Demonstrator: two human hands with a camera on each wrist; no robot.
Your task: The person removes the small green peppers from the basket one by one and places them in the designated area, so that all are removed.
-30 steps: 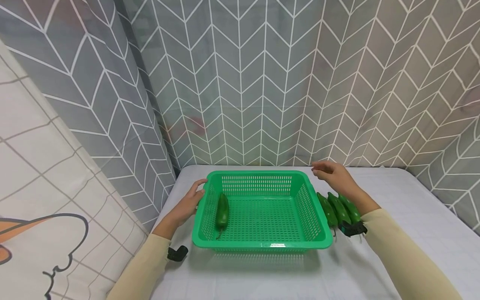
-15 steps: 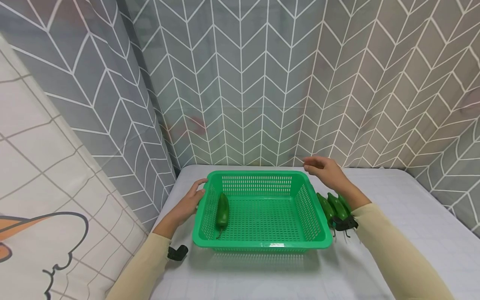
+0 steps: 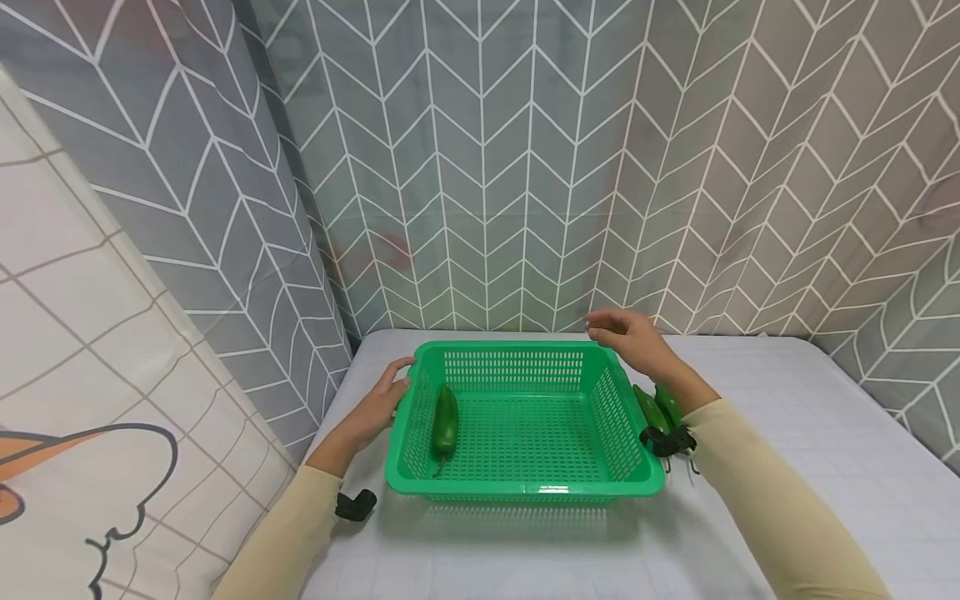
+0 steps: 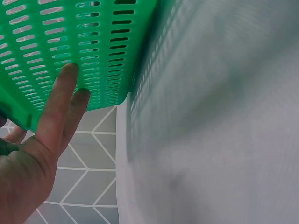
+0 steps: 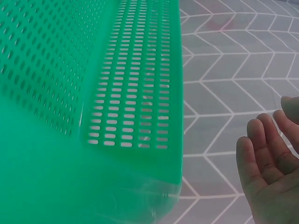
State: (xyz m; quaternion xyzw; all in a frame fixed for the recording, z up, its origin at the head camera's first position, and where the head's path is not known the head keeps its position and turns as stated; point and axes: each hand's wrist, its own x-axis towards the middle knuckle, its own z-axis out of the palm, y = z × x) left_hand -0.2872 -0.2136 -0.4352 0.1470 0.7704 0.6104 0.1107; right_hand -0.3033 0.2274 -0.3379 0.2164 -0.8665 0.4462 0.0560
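A green plastic basket (image 3: 525,490) with slotted walls stands on the table. Inside it, along the left side, lies one long green pepper (image 3: 446,423). My left hand (image 3: 372,410) is at the basket's far left corner, touching its outside. In the left wrist view, two straight fingers (image 4: 57,105) lie against the slotted outer wall. My right hand (image 3: 633,340) is in the air by the far right corner, holding nothing. Its fingers (image 5: 275,156) are loosely bent in the right wrist view. More green peppers (image 3: 651,408) lie right of the basket, partly hidden by my right arm.
A white cloth covers the table (image 3: 795,433). Grey patterned curtain (image 3: 517,167) hangs along its back edge, and a white gridded cloth (image 3: 112,325) hangs on the left. Black straps with cameras (image 3: 356,506) sit at both wrists.
My right hand has moved left, from above the peppers to the basket's far right corner, and its forearm now covers more of the peppers. The left hand and basket have stayed put.
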